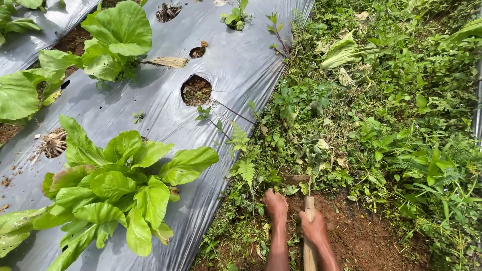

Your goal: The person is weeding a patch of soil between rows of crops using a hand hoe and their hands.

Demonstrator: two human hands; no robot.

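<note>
Silver plastic mulch sheeting (165, 115) is stretching over a garden bed along the left, punched with round planting holes and carrying broad-leaved green lettuce plants (118, 190), while a weedy green strip (381, 115) is running beside it to the right. At the bottom of the view, a long pale wooden tool handle (309, 236) is pointing almost straight away from the person, its long axis lying up the frame and ending at a flat dark blade (295, 178) that is sitting crosswise among the weeds just ahead of both hands. The right hand (314, 227) is wrapping around the handle, fingers closed tight on the wood. The left hand (275, 204) is sitting just beside the handle and slightly farther forward, nearer the blade, curled into a loose fist low over the weeds; whether it is gripping stems or only pressing on them cannot be told. Bare reddish-brown soil (361, 236) is showing around the hands.
</note>
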